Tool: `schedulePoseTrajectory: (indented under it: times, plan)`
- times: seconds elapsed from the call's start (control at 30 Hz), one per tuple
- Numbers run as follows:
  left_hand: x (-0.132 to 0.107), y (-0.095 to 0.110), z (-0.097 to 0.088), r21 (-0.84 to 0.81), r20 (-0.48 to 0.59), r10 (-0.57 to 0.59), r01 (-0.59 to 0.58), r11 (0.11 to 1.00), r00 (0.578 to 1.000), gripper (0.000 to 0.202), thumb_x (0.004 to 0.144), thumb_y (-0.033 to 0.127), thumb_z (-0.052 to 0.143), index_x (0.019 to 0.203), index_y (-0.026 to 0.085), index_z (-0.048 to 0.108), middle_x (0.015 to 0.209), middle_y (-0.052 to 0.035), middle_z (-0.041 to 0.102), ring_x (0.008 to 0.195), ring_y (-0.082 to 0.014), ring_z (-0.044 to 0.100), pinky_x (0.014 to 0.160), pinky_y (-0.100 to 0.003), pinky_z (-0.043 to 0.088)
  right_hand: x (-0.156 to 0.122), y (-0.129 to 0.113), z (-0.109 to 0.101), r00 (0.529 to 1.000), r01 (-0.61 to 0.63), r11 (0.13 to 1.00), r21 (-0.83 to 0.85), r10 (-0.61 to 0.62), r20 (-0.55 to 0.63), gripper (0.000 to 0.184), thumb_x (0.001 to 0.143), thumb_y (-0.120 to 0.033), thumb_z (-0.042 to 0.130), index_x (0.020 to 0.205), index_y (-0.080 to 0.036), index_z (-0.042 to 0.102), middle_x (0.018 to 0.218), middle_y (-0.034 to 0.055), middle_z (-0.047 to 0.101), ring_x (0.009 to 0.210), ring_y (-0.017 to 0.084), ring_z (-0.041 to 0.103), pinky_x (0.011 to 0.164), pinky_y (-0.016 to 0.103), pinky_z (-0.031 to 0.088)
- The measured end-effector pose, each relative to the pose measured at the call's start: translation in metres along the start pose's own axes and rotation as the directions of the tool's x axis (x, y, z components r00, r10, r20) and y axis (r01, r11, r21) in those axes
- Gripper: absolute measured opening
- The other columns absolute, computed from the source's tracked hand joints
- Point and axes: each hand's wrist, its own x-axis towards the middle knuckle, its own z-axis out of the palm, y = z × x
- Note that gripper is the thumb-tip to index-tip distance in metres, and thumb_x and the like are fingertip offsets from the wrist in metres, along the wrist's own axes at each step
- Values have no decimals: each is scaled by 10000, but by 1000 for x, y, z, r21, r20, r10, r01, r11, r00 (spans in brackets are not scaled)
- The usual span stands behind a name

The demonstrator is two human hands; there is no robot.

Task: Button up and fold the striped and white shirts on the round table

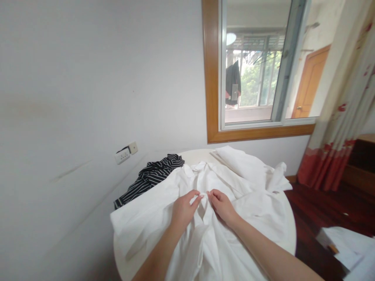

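A white shirt (164, 195) lies spread over a round white table (290, 218), its collar at the far side and its front toward me. At the front opening, my left hand (186, 207) pinches one edge of the cloth between thumb and fingers. Just to its right, my right hand (221, 205) is closed on the facing edge. The fingertips of both hands nearly meet. Whether a button lies between them is too small to make out. Below the hands the two front edges hang slightly apart.
Black-and-white striped cloth (155, 171) is bunched at the table's left back edge, near a wall socket (122, 156). More white cloth (243, 168) lies at the back right. A wood-framed window (213, 78) and a curtain (328, 148) stand beyond. White items (348, 242) sit low at the right.
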Motion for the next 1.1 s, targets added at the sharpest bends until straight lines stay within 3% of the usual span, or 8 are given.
schedulePoseTrajectory:
  times: [0.23,0.67,0.97,1.1]
  plan:
    - [0,-1,2,-19,-28,-20,19,1000,999,311,896,452,435,968,259,668,970,13,715,887,-184,662,789,-261,478,-7,-17,-6,986,161,966,-201,-151,63,298,889,-401,429,677,-197,471,577,-41,439,557,116,400,554,240,275]
    - [1,-1,2,30,-20,46,-45,999,999,354,912,425,420,1037,238,693,1076,-17,697,1011,-198,644,907,-308,481,-2,-9,-3,998,50,997,-56,-52,-37,316,852,-422,459,639,-189,461,563,-45,397,570,117,365,548,237,276]
    - [0,-1,1,70,11,51,-52,996,999,370,926,428,379,1061,257,679,1099,-16,689,1019,-194,636,879,-283,467,-1,-7,-4,998,49,998,-49,-51,-43,320,845,-417,469,624,-184,471,568,-40,406,573,115,366,550,234,274]
    - [-1,2,-2,127,25,28,-31,991,999,317,922,435,395,981,279,665,968,11,719,862,-173,663,746,-239,448,-1,-7,-4,999,38,997,-63,-40,-36,313,837,-411,470,621,-185,477,562,-38,411,566,117,364,544,236,270]
